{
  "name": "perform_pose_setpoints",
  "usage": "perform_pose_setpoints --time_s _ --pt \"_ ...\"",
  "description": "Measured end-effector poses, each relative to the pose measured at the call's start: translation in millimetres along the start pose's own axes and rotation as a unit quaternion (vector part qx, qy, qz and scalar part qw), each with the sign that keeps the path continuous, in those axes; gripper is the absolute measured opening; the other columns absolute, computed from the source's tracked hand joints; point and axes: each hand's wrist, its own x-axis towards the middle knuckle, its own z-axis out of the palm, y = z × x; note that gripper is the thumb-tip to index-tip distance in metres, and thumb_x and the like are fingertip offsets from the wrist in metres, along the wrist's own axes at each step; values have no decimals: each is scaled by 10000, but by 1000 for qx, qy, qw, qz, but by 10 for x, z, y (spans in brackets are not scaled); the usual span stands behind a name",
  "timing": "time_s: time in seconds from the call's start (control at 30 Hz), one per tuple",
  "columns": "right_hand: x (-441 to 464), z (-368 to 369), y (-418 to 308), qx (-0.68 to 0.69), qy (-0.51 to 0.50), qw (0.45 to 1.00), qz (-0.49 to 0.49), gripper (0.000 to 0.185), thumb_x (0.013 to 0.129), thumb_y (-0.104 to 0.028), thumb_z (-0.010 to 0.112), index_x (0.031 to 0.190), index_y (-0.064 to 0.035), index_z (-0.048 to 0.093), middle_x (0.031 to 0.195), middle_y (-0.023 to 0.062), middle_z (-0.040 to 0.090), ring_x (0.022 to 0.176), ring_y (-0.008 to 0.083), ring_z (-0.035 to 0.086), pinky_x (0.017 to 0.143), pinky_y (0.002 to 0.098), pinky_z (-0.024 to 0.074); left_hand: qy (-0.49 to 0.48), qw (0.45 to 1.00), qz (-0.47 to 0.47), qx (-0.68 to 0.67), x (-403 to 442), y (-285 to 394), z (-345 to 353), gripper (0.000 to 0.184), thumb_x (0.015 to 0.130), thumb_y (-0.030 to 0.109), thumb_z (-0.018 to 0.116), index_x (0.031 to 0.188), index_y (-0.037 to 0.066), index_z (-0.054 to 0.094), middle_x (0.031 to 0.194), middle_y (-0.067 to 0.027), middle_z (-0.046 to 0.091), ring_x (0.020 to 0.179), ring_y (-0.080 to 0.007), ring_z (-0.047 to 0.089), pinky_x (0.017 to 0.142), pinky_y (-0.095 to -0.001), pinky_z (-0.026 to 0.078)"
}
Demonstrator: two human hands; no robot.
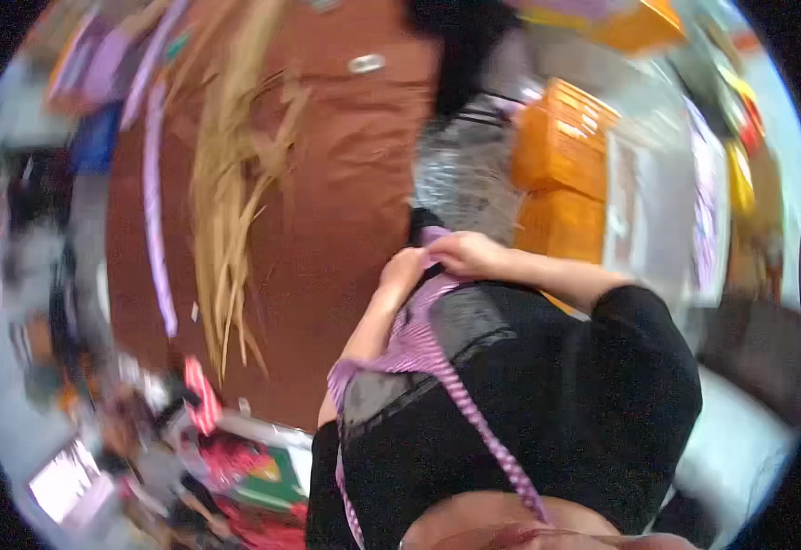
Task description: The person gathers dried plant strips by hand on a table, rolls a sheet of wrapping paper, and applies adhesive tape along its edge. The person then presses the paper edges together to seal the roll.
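Head view. The apron is hanging on the wearer's front, its straps running up toward the neck. The left hand, fingers curled, and the right hand, fingers pinching, are meeting at the waist and gripping the gathered cloth. The apron is already being worn, it seems; whether any fastening is remaining, blur is hiding. Tan strips and a purple strip are lying on the brown table, apart from both hands. Orange crates are standing to the right.
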Motion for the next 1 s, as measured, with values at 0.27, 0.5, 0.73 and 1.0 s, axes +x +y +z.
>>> perform_pose_setpoints --time_s 0.27,0.5,0.73,1.0 --pt "-28 -1467 372 -314 -55 946 -49 334 797 -115 655 1124 -59 615 1056 161 640 1017 367 587 882 452 450 358 900 -23 -247 54 214 32 695 738 370 783 1272 15 516 1277 -200 527 1130 -357 543 948 -426 457" --pt "975 -815 209 -359 -250 866 -244 428 814 -161 665 1215 -52 563 1218 150 575 1155 322 523 989 437 390 436 845 -308 26 -378 -765 135 1143 635 554 811 1461 -12 260 1552 -263 137 1409 -449 198 1094 -597 241" --pt "2117 -20 448 -397 -177 838 -331 377 804 -153 672 1160 -64 587 1163 125 581 1156 332 491 971 451 386 368 851 -375 6 -144 -1208 -173 1312 631 730 713 1511 -26 101 1576 -278 -2 1462 -445 -4 1160 -588 85" --pt "2091 925 890 -307 -242 824 -411 112 759 -56 583 857 -105 605 862 70 560 847 278 532 769 413 415 354 865 -331 -131 -85 -1554 -535 1197 682 651 733 1492 -37 182 1532 -259 238 1432 -391 214 1160 -521 170"
